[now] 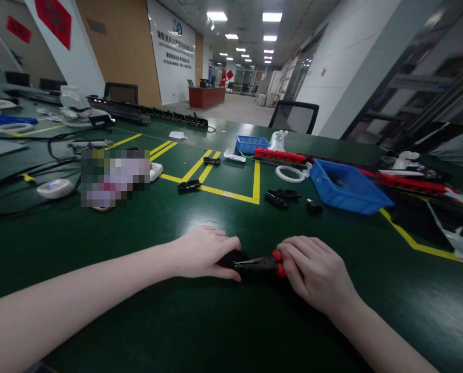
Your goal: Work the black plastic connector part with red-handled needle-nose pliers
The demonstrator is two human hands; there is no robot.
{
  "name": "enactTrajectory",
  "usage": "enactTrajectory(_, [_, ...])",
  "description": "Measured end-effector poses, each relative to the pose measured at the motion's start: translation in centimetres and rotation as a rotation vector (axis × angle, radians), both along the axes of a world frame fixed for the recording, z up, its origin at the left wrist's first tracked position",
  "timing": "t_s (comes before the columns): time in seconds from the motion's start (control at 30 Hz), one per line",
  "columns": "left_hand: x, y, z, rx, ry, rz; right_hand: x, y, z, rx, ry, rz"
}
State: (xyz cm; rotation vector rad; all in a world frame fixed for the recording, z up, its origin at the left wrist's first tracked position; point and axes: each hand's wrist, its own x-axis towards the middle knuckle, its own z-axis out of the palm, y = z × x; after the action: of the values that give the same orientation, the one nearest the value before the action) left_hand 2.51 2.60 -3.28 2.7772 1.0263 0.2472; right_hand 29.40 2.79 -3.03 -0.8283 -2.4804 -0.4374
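L hand (206, 254) pinches a blk part (230, 258), fingers part-closed. R hand (317, 272) curled round red-handled pliers (260, 263), tips at part. Lg blue bin (356, 202) beyond R hand.

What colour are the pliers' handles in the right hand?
The handles show red, best in the head view.

Head view looks forward, down; edges seem blurred.

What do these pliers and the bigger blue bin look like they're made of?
The pliers seem shiny dark metal, given the glint along their nose; their evenly red handles look like smooth plastic or rubber. The bigger blue bin is likely moulded plastic, semi-matte, with even colour.
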Motion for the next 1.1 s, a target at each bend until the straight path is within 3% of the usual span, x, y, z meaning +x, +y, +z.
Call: enactTrajectory(1.1, [-0.15,0.17,-0.02,0.025,0.002,-0.037,0.25,0.32,-0.24,-0.043,0.047,0.009])
